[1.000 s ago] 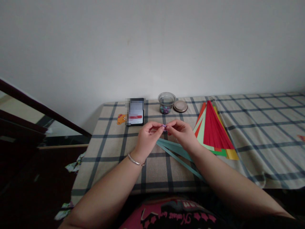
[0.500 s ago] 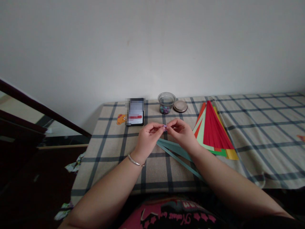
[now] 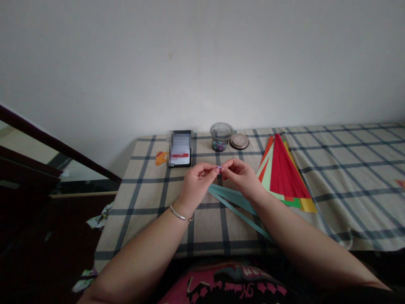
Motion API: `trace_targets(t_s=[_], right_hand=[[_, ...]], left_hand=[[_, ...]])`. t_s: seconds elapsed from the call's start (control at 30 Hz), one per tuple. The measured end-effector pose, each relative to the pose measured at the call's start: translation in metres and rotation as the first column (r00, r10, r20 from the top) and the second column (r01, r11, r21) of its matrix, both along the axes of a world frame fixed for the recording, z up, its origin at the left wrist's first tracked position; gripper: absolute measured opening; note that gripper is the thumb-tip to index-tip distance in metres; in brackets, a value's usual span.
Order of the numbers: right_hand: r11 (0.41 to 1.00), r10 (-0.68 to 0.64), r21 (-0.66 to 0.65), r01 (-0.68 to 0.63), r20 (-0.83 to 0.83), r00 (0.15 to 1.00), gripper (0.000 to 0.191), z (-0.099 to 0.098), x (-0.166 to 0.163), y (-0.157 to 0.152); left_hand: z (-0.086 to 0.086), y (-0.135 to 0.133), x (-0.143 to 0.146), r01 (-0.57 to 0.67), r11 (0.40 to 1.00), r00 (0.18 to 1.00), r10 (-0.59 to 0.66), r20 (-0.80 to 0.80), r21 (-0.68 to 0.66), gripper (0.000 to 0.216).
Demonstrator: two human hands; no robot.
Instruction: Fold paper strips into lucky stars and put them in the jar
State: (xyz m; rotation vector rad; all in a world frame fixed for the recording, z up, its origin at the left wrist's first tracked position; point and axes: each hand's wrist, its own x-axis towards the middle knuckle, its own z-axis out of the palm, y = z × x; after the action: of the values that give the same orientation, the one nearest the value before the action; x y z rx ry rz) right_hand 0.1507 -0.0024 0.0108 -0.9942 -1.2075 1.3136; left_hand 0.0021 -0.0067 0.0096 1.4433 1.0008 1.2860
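Note:
A tiny purple folded paper piece [image 3: 219, 168] is pinched between the fingertips of both hands, above the table; its exact shape is mostly hidden. My left hand [image 3: 196, 182], with a silver bangle [image 3: 177, 212] at the wrist, grips it from the left side. From the right, the thumb and index finger of my right hand [image 3: 244, 179] close on it too. Light blue paper strips [image 3: 232, 197] lie fanned beneath the hands, partly covered by the right forearm. Beyond them stands a clear plastic cup [image 3: 221, 134] with small purple and teal pieces at its bottom.
A round lid [image 3: 239, 141] lies beside the cup. A tablet or phone [image 3: 180, 156] rests at the left, near an orange bear picture [image 3: 161, 158]. Red, green, orange and yellow paper strips [image 3: 284, 173] fan out at the right on the checked tablecloth [image 3: 145, 194]. The wall [image 3: 202, 76] rises behind.
Hardly anything differs. The fingers of both hands shift very slightly around the purple paper piece; everything on the table stays in place.

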Motion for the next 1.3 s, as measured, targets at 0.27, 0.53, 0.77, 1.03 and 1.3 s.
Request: trace_targets(t_s=[0.27,0.53,0.77,1.03,1.3], right_hand=[[0.987,-0.092,0.144,0.072,0.134,0.987,0.029,-0.0025,0.0021,-0.0030],[0.960,-0.114,0.276,0.040,0.257,0.959,0.020,0.0003,0.0031,-0.0069],[0.962,-0.115,0.270,0.042,0.260,0.959,0.021,0.0003,0.0038,-0.0066],[0.998,0.004,0.067,-0.010,0.077,0.997,0.037,-0.0025,0.0011,0.0015],[0.990,-0.085,0.123,0.071,0.112,0.990,0.033,-0.0035,0.0023,-0.0009]], left_hand=[[-0.0012,0.0008,0.0000,-0.029,0.994,0.998,0.034,-0.045,0.106,0.016],[-0.0019,0.0014,0.0010,0.024,0.999,0.999,-0.023,0.030,-0.047,0.016],[-0.0035,0.0027,0.0026,0.066,0.986,0.991,-0.046,0.129,-0.153,0.020],[-0.0014,0.0017,0.0003,0.018,0.999,1.000,-0.017,0.023,-0.038,0.019],[-0.0021,0.0011,-0.0002,0.006,1.000,0.999,-0.006,-0.036,0.007,0.018]])
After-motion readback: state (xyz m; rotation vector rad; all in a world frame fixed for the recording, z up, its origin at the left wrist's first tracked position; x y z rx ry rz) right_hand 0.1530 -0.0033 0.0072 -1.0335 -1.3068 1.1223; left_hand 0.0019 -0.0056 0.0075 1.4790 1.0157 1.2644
